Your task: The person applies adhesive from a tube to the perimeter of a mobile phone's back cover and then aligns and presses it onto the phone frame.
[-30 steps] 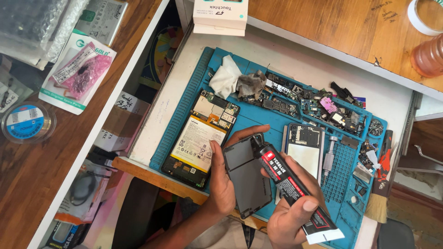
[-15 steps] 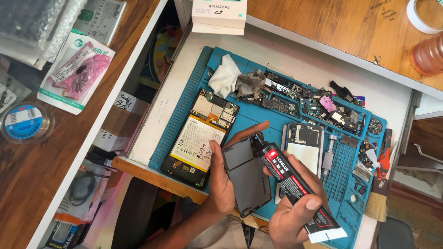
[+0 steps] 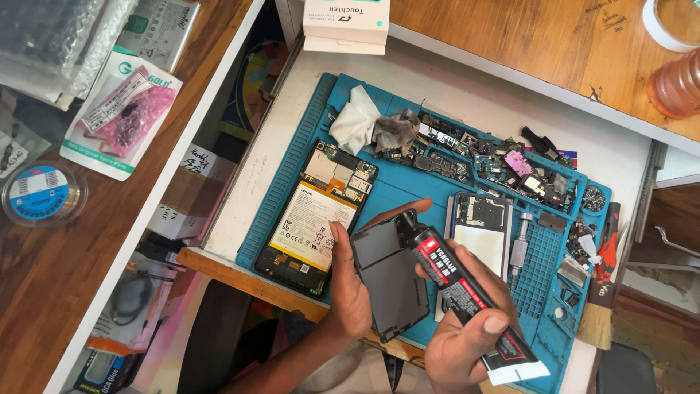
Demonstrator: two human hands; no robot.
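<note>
Glue tube (image 3: 467, 299), black with a red band, lies slantwise at lower centre, its nozzle over the top edge of one dark back cover (image 3: 390, 277). Right hand (image 3: 467, 343) wraps closed around the tube; left hand (image 3: 350, 288) pinches the cover's left edge. One opened phone (image 3: 313, 219) lies just left, one frame (image 3: 481, 233) just right, on the crowded blue mat (image 3: 292, 190).
</note>
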